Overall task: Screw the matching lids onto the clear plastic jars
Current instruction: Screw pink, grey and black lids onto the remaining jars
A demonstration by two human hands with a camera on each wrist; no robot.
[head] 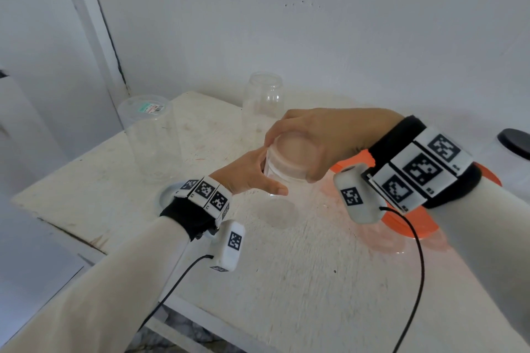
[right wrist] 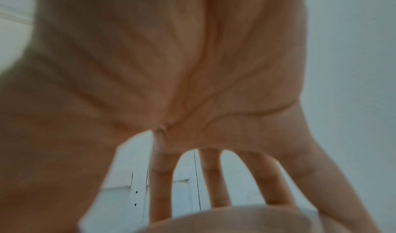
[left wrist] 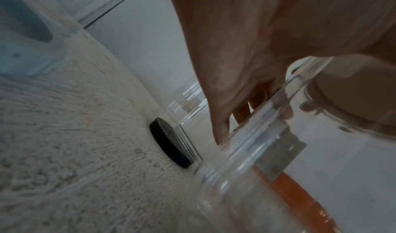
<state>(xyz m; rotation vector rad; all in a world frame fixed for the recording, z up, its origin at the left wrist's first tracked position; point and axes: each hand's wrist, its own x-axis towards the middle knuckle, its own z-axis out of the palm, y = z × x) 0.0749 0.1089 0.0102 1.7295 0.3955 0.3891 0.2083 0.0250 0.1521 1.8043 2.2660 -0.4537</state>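
Observation:
A clear plastic jar (head: 282, 189) stands upright at the middle of the white table (head: 286, 281). My left hand (head: 252, 175) grips its side, thumb towards me. A translucent whitish lid (head: 292, 156) sits on the jar's mouth, and my right hand (head: 309, 137) curls over it from above, fingers and thumb round the rim. In the right wrist view the lid (right wrist: 214, 219) shows blurred under my spread fingers (right wrist: 160, 186). In the left wrist view the jar wall (left wrist: 268, 152) fills the right side under my palm.
Another open clear jar (head: 262, 100) stands at the back by the wall. A tall clear container (head: 152, 140) with a labelled lid stands at the back left. An orange lid (head: 415, 218) lies under my right wrist. A black lid (head: 514, 142) is at the far right, also seen as the black lid (left wrist: 169, 142).

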